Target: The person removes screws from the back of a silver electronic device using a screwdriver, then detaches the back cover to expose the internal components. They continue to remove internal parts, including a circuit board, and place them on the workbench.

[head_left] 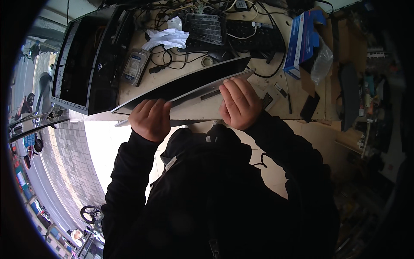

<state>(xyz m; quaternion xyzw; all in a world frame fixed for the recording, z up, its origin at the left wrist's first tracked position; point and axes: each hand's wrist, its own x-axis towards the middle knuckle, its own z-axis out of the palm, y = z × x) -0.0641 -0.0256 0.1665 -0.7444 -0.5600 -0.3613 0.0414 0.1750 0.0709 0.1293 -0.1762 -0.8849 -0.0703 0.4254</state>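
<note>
Tilted across the front of the workbench is a wide, thin dark panel [189,82] with a pale rim. Along its near side runs a silver-grey sheet [215,86], set slightly apart from the dark face; whether the two are joined I cannot tell. My left hand [151,118] is closed over the near left part, fingers curled on the edge. Near the right end, my right hand [239,101] grips the silver edge with bent fingers, its thumb tucked below. Both palms are hidden.
A black computer case [88,60] stands at left, beside a hard drive [136,67]. Behind lie crumpled white paper [166,38], a roll of tape [207,61], keyboards [205,28] and tangled cables. At right are a blue box [302,41], clear plastic wrap [322,62] and a dark phone-shaped slab [310,106].
</note>
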